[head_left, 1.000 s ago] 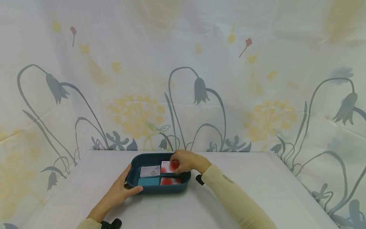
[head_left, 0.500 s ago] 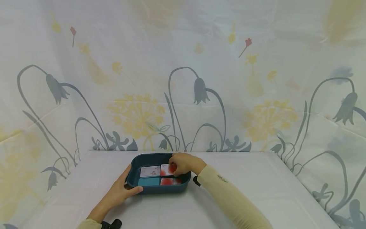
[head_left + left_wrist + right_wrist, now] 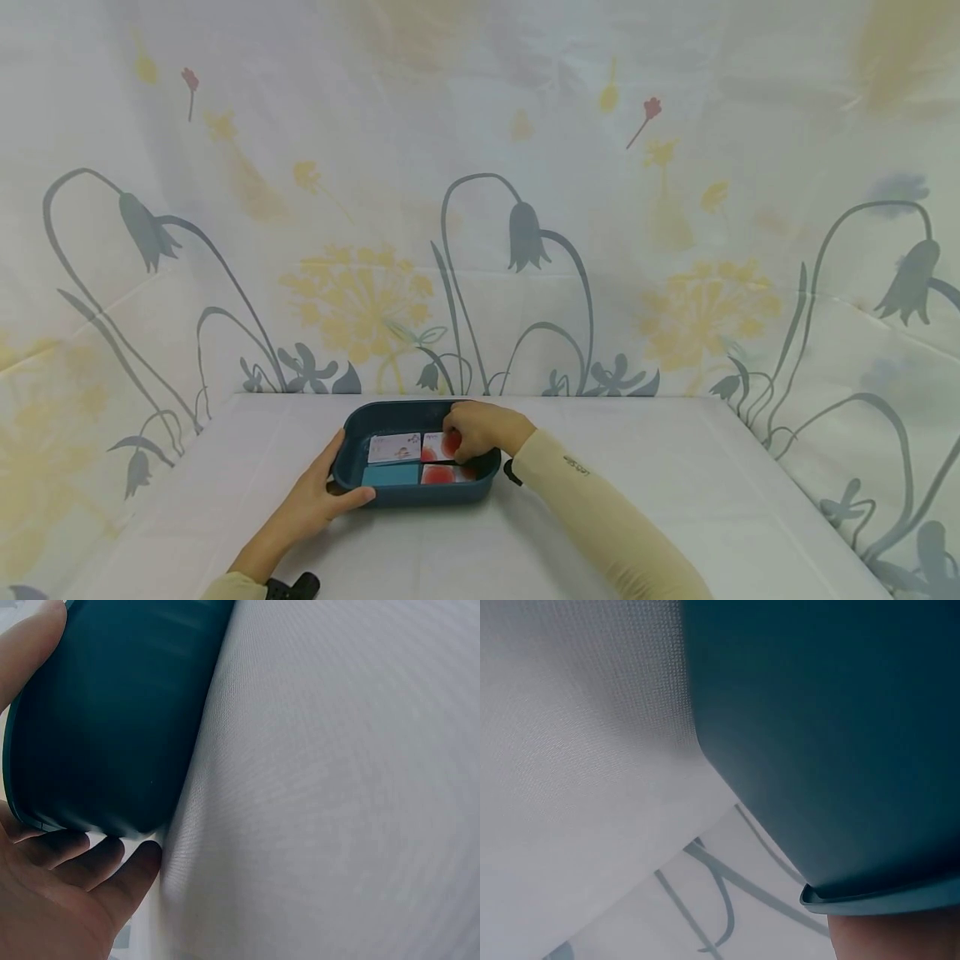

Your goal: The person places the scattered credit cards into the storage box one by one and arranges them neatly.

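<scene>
A dark teal tray [image 3: 420,497] with a raised rim stands on the white table. My left hand [image 3: 311,500] grips its left end, thumb at the front rim and fingers along the end wall. In the left wrist view, the fingertips touch the tray wall [image 3: 112,727]. My right hand [image 3: 483,429] reaches over the right end, fingers bent down onto a white card with red circles [image 3: 437,446]. Beside it lie a pale printed card [image 3: 394,448], a plain blue card [image 3: 391,476] and another red-circle card [image 3: 444,475]. The right fingertips are partly hidden.
The white-covered table [image 3: 637,500] extends on both sides of the tray. Behind it hangs a pale flower-printed cloth [image 3: 480,317]. The right wrist view shows mostly the tray's outer wall [image 3: 832,750].
My right hand has moved slightly down and left, bringing the red-circle card lower into the tray, level with the pale card. The left hand and the tray have not moved.
</scene>
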Demonstrator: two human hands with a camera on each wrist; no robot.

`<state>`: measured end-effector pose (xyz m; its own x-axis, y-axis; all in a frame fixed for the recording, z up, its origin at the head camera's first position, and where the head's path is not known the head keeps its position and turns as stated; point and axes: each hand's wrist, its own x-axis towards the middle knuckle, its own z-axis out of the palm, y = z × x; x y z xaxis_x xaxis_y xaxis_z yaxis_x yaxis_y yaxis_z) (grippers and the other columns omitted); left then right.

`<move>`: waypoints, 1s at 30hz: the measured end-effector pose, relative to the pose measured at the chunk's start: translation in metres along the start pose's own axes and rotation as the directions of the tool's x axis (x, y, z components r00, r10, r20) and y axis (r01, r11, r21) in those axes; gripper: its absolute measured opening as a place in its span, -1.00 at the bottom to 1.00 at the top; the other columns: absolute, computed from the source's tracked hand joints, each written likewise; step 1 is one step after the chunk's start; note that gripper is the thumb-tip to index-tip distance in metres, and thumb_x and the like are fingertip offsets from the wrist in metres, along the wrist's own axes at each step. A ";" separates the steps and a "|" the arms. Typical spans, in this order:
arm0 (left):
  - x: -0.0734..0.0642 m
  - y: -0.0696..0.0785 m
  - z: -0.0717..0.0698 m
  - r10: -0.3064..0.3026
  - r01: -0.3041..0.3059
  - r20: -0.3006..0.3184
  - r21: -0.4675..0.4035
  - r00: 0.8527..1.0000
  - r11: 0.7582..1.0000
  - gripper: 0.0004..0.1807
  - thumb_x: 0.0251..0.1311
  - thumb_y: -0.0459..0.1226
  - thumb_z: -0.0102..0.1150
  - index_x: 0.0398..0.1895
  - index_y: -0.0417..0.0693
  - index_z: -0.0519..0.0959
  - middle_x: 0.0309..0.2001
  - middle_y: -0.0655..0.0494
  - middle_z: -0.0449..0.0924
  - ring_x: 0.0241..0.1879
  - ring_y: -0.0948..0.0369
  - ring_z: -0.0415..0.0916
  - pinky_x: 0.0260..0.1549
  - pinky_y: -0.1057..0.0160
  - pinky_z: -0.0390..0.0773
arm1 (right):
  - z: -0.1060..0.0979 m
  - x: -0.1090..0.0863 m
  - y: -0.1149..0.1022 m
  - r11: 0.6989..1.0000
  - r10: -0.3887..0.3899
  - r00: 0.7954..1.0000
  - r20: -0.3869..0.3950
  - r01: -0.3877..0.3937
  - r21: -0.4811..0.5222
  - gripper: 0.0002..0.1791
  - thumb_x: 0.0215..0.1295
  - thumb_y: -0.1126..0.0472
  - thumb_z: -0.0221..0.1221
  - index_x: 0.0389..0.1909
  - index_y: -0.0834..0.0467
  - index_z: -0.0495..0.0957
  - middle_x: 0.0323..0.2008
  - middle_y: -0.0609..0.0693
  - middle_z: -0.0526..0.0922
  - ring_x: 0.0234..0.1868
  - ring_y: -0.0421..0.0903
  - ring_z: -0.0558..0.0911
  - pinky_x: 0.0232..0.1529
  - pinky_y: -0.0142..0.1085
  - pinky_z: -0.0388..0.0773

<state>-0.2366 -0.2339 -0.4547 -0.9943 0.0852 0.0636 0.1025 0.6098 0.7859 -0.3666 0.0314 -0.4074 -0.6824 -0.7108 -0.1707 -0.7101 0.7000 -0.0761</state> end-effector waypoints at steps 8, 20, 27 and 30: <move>0.001 -0.001 0.001 -0.010 0.010 -0.003 -0.008 1.000 1.000 0.25 -0.02 0.12 0.38 0.52 -0.14 -0.23 0.49 -0.23 -0.17 0.41 -0.22 -0.05 0.27 -0.26 0.05 | 0.002 0.002 -0.002 1.000 0.015 1.000 0.027 -0.015 0.014 -0.65 0.08 0.05 0.36 -0.10 0.03 0.63 -0.29 -0.21 0.50 -0.25 -0.22 0.44 -0.11 -0.37 0.46; 0.001 -0.002 0.001 -0.007 0.007 -0.005 -0.001 1.000 1.000 0.25 -0.02 0.13 0.38 0.52 -0.16 -0.23 0.49 -0.24 -0.17 0.41 -0.23 -0.05 0.27 -0.26 0.05 | 0.003 0.001 -0.005 0.998 0.067 0.997 0.042 -0.068 0.014 -0.67 0.09 0.06 0.36 -0.10 -0.01 0.64 -0.26 -0.21 0.52 -0.22 -0.22 0.44 -0.05 -0.34 0.47; 0.001 -0.001 0.001 -0.005 0.005 0.000 -0.007 1.000 1.000 0.25 -0.02 0.12 0.38 0.52 -0.15 -0.23 0.49 -0.24 -0.18 0.40 -0.23 -0.04 0.27 -0.25 0.07 | 0.001 0.000 -0.005 0.997 0.072 0.996 0.043 -0.073 0.020 -0.67 0.08 0.08 0.37 -0.09 -0.01 0.64 -0.26 -0.22 0.51 -0.21 -0.22 0.45 -0.04 -0.35 0.47; 0.000 0.000 0.000 -0.005 0.005 0.005 -0.008 1.000 1.000 0.24 -0.01 0.10 0.38 0.52 -0.15 -0.23 0.49 -0.24 -0.19 0.40 -0.24 -0.03 0.26 -0.25 0.08 | 0.001 0.000 -0.005 0.997 0.067 0.997 0.040 -0.068 0.019 -0.68 0.08 0.08 0.37 -0.10 -0.01 0.64 -0.28 -0.22 0.51 -0.23 -0.23 0.45 -0.07 -0.35 0.47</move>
<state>-0.2371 -0.2340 -0.4553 -0.9947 0.0859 0.0562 0.0969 0.6041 0.7910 -0.3622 0.0280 -0.4083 -0.7212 -0.6588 -0.2142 -0.6585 0.7480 -0.0831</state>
